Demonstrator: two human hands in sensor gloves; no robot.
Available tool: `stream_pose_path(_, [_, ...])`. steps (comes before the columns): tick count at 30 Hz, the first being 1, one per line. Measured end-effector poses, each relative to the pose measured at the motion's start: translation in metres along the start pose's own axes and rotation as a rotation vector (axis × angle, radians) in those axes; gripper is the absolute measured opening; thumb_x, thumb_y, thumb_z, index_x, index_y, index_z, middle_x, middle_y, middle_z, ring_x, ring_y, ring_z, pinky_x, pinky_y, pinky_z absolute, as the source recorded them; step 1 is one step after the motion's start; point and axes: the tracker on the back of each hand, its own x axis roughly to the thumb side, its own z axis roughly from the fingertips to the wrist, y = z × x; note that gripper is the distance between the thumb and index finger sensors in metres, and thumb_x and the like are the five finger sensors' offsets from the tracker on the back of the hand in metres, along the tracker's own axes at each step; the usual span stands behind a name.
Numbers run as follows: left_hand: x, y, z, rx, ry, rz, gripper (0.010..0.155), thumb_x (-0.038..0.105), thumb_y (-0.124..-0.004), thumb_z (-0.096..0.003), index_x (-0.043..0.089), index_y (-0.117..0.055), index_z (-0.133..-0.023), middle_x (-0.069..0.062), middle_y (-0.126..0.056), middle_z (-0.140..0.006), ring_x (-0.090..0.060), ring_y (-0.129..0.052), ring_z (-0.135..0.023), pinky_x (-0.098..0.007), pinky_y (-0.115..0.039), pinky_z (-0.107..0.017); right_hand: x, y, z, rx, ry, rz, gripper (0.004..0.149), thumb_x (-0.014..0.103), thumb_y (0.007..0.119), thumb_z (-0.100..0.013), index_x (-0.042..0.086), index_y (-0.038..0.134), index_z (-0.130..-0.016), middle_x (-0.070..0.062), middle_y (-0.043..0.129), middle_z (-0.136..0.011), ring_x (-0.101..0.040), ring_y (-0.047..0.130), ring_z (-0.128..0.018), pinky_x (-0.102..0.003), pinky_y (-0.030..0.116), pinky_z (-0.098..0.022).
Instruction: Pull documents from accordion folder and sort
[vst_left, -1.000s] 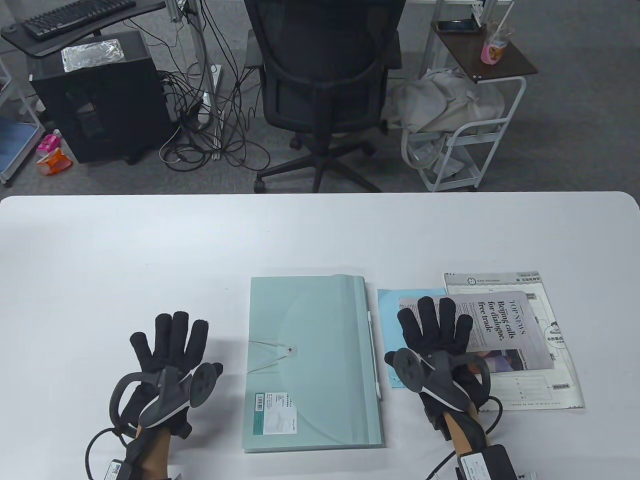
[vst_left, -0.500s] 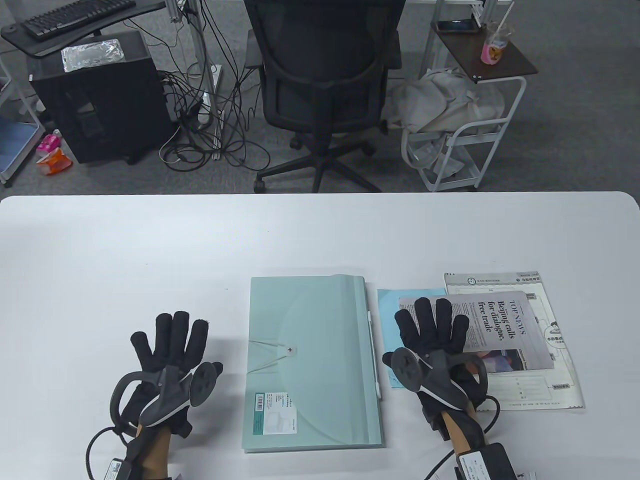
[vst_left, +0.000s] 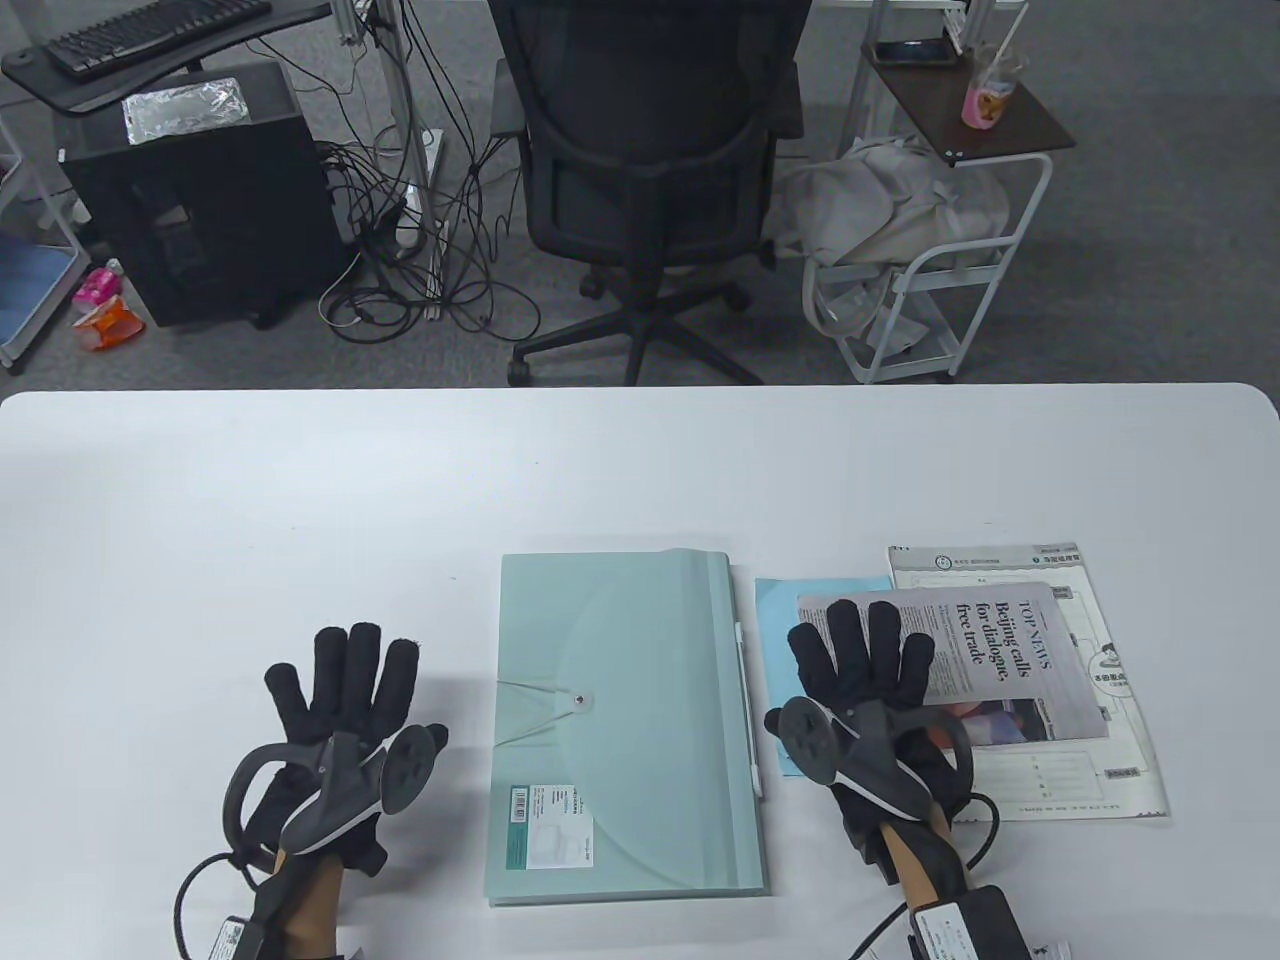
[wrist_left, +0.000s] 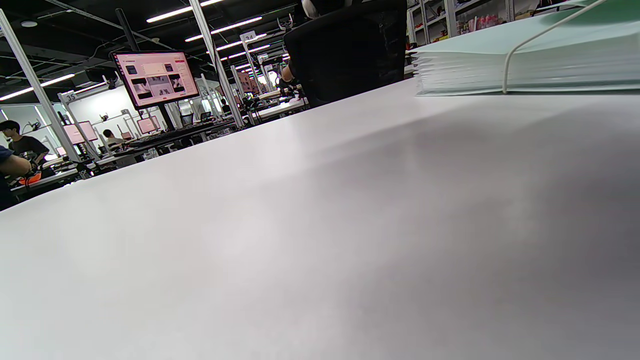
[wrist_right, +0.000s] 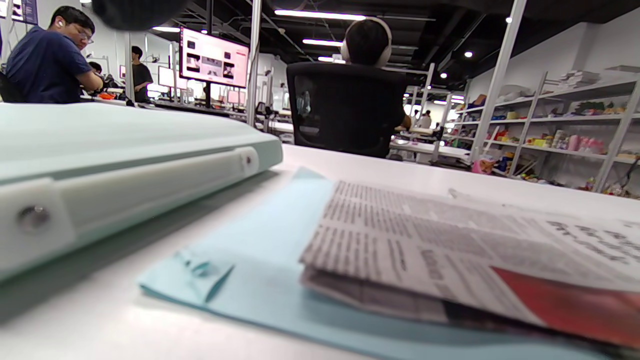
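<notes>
A pale green accordion folder (vst_left: 625, 720) lies closed on the white table (vst_left: 300, 500), its elastic cord looped to a button (vst_left: 579, 703). It also shows in the left wrist view (wrist_left: 525, 60) and the right wrist view (wrist_right: 100, 150). Right of it lie a light blue sheet (vst_left: 778, 620), a folded newspaper (vst_left: 1000, 650) on top of it, and a white printed form (vst_left: 1090, 760). My left hand (vst_left: 345, 690) lies flat on the table left of the folder, fingers spread and empty. My right hand (vst_left: 865, 660) lies flat with spread fingers on the newspaper and blue sheet.
A black office chair (vst_left: 645, 180) stands beyond the far table edge. A white cart (vst_left: 940, 260) with a side shelf and a pink cup (vst_left: 985, 100) stands at the far right. A black computer tower (vst_left: 190, 200) and cables are on the floor at the far left.
My right hand has slid slightly toward me over the newspaper. The left hand and the folder have not moved.
</notes>
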Motion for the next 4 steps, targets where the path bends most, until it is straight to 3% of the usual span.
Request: stream_pose_path(4, [0.0,-0.0001,0.0002,0.0,0.001,0.001,0.087,0.069,-0.037,-0.058,0.019,-0.001,-0.119,-0.019,0.008,-0.12,-0.05,0.001,-0.112,-0.077,-0.017,-0.072,0.0004,-0.0001,0.0,0.001,-0.002,0.005,0.079,0.06,0.055,-0.044,0.021,0.025,-0.107,-0.022,0.02,-0.115,-0.058,0.014,-0.099,-0.074,0.021,-0.068])
